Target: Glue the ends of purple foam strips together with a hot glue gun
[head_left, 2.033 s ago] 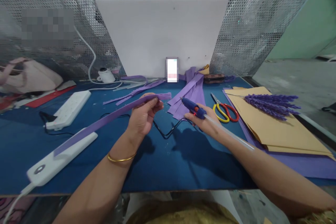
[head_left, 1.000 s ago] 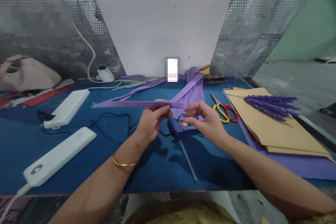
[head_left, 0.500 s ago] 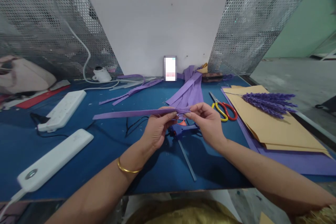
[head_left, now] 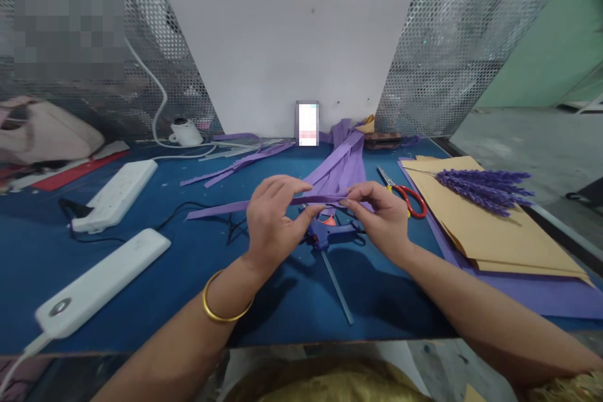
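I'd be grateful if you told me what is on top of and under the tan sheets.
On the tan sheets lie purple flowers. Underneath, a purple sheet shows along the left and near edges; the rest of it and anything beneath is covered.

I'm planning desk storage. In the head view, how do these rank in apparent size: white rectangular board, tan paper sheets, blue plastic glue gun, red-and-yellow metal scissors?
Largest to smallest:
1. White board
2. Tan paper sheets
3. Glue gun and scissors: unsure; both are partly hidden and look similar.
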`<state>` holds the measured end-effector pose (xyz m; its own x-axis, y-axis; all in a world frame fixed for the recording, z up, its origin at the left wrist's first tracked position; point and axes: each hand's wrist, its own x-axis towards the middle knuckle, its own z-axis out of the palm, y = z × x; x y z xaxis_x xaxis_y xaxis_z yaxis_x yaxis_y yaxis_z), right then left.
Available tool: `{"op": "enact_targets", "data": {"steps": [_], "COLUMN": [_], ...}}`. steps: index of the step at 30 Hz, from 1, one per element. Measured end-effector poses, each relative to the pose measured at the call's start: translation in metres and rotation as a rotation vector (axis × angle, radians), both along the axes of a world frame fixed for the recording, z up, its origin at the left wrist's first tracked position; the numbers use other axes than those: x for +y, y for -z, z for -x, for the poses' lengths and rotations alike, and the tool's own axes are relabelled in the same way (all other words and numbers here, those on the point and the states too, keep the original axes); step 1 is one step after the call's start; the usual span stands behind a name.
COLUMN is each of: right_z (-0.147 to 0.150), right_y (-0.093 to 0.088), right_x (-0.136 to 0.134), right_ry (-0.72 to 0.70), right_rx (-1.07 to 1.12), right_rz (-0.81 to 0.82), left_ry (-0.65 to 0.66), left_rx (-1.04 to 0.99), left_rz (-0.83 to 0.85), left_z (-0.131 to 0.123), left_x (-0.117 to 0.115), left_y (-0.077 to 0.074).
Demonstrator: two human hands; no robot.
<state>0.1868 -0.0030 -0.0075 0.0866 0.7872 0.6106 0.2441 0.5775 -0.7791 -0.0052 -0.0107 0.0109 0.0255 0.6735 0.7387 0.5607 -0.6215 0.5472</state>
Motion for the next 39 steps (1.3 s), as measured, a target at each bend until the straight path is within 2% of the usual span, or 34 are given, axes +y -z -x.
{"op": "enact_targets", "data": {"steps": [2, 5, 8, 11, 15, 19, 29, 39], "right_z": [0.000, 0.001, 0.001, 0.002, 0.006, 0.008, 0.010, 0.009], "right_y": [-0.001, -0.001, 0.000, 0.000, 0.002, 0.003, 0.004, 0.006], "right_x": [-0.002, -0.005, -0.005, -0.005, -0.004, -0.005, -0.008, -0.009], "right_ry": [-0.036, -0.072, -0.068, -0.055, -0.056, -0.105, -0.117, -0.127], "right_rx": [-0.043, -0.093, -0.085, -0.026, 0.121, 0.203, 0.179, 0.120], "right_rz": [-0.060, -0.112, -0.103, -0.023, 0.112, 0.146, 0.127, 0.118], "left_ry": [0.012, 0.090, 0.164, 0.237, 0.219, 0.212, 0.221, 0.156], "left_rx": [0.133, 0.207, 0.115, 0.007, -0.039, -0.067, -0.058, 0.009], "left_rz": [-0.049, 0.100, 0.265, 0.337, 0.344, 0.359, 0.299, 0.226], "left_z": [0.006, 0.010, 0.007, 0.003, -0.001, -0.002, -0.002, -0.001], "left_x": [0.007, 0.014, 0.013, 0.008, 0.004, 0.003, 0.004, 0.001], "left_y": [-0.002, -0.001, 0.002, 0.004, 0.004, 0.005, 0.001, 0.003]}}
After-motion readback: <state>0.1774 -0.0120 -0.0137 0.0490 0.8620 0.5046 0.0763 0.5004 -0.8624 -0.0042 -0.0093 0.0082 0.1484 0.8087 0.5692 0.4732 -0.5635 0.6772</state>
